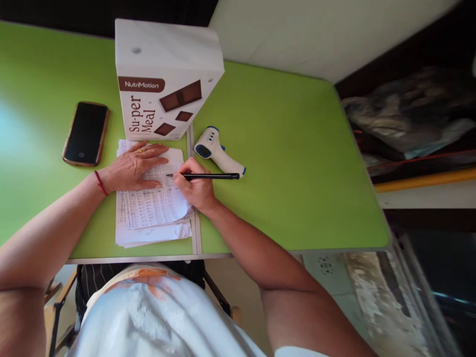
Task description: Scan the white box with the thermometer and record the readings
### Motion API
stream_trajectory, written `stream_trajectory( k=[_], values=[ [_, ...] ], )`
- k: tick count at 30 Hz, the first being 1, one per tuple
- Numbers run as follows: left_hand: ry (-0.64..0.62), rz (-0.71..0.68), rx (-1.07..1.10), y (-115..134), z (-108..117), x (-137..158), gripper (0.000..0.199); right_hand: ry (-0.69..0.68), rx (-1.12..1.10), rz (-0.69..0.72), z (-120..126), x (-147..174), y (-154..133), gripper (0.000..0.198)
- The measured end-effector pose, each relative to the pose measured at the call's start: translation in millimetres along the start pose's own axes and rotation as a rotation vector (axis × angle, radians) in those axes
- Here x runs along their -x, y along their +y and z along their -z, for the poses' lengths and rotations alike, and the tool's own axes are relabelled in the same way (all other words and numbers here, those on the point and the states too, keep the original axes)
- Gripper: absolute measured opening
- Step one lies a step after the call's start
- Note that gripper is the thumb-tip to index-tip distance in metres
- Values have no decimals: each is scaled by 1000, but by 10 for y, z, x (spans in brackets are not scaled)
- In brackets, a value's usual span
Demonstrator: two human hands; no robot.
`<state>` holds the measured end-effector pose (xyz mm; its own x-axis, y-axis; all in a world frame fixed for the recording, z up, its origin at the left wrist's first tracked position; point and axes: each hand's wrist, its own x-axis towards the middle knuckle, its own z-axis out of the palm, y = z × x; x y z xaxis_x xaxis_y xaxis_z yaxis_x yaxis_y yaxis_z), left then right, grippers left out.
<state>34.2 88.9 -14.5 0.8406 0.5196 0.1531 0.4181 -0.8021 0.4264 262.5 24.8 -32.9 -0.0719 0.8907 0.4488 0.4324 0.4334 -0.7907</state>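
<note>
A small stack of white paper sheets [148, 210], the top one covered in rows of handwriting, lies near the table's front edge. Flat on its upper left part rests my left hand [136, 167], fingers spread, with a ring and a red wrist string. My right hand [195, 187] grips a black pen [219, 176] at the sheet's right side. The pen slants nearly level, its tip pointing left at or just over the written lines; whether it touches cannot be told. Just beyond this hand lies a white and blue infrared thermometer [219, 152], its handle end close behind the pen.
A white NutriMotion box [159, 89] stands upright right behind the papers. To the left lies a phone [86, 134] with a dark screen. The green table [297, 163] has a metal seam near the papers. Shelving with plastic bags [420, 114] is at the right.
</note>
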Motion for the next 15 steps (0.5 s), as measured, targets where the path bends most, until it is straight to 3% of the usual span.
stream_trajectory(
  k=[15],
  values=[
    [0, 8, 9, -2, 6, -8, 64, 61, 22, 9, -9, -1, -1, 19]
  ],
)
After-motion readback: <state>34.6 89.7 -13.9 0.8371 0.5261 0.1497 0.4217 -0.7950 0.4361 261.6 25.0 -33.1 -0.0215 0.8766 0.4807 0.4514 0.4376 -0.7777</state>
